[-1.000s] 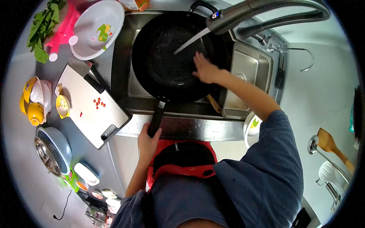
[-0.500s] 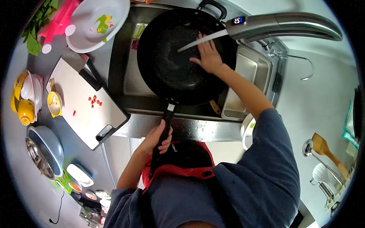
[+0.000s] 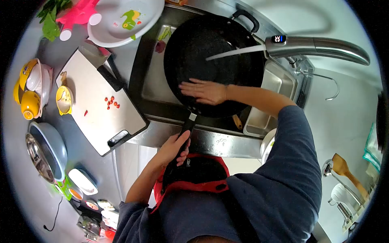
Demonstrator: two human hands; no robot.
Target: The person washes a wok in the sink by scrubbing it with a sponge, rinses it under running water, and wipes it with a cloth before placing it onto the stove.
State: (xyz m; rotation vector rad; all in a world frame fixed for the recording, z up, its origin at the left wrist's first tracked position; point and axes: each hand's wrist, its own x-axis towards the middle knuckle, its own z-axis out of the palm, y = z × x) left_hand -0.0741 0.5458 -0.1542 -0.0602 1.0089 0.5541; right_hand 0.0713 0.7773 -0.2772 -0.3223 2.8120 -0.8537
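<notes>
A large black wok (image 3: pixel 194 48) rests over the sink, its long handle pointing toward my body. My left hand (image 3: pixel 174 148) is wrapped round that handle (image 3: pixel 189 122). Inside the wok, near its front wall, my right hand (image 3: pixel 206 92) lies flat with the fingers stretched out to the left. Water runs in a stream from the grey faucet (image 3: pixel 316 46) into the wok. The faucet's small display is lit. Whether my right palm touches the wok's surface is hard to tell.
At left, a white cutting board (image 3: pixel 91 121) bears chopped red chili pieces (image 3: pixel 112 103), a cleaver (image 3: pixel 109 77) and a small yellow bowl (image 3: pixel 64 100). A white basin (image 3: pixel 109 28) stands behind it. The metal sink (image 3: pixel 156 83) lies under the wok; utensils (image 3: pixel 344 166) hang at right.
My right hand has swept from the wok's right rear side to its front left part. My left hand still grips the handle. The whole view has shifted slightly.
</notes>
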